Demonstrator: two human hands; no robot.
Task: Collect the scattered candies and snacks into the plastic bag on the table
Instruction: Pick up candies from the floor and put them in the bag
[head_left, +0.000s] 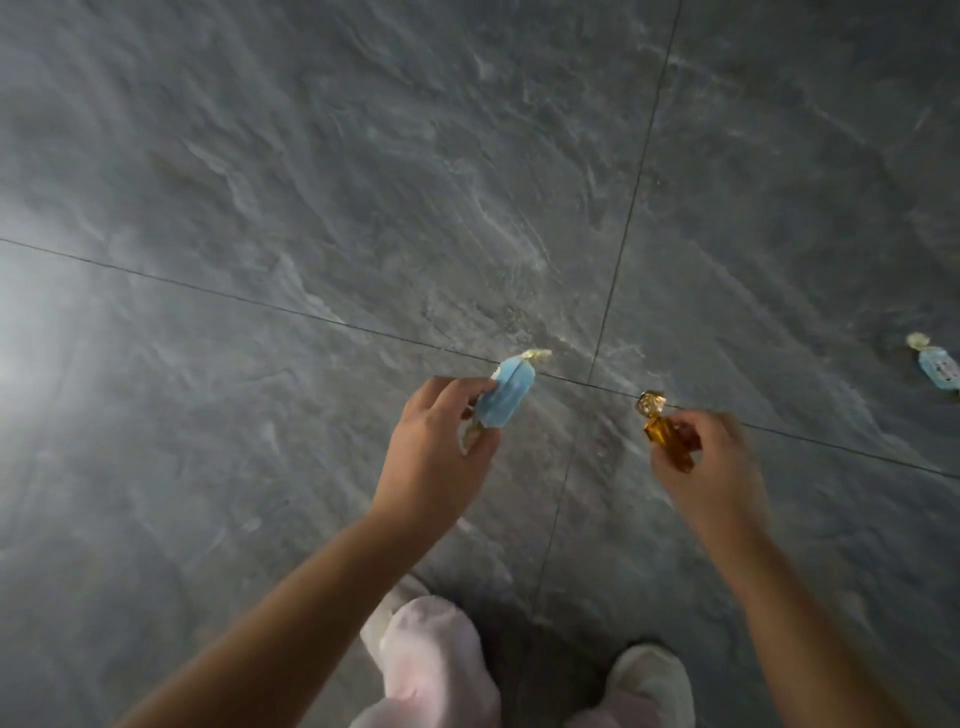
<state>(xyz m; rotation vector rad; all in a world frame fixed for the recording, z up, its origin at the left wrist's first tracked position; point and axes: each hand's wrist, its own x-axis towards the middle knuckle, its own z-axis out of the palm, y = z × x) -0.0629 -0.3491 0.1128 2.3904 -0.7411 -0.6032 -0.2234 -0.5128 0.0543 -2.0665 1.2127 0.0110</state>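
My left hand (431, 452) grips a light-blue wrapped candy (506, 397) with twisted pale ends, held above the floor near the middle of the view. A little to its right, my right hand (711, 462) pinches an amber-orange wrapped candy (667, 439) whose gold twisted end points up. Another light-blue wrapped candy (935, 366) lies on the floor at the far right edge. No plastic bag or table is in view.
The ground is dark grey stone-look floor tile (363, 208) with thin grout lines crossing near the hands. My legs in pale pink trousers (431, 660) and a light slipper (649, 675) stand at the bottom. A bright glare falls on the left.
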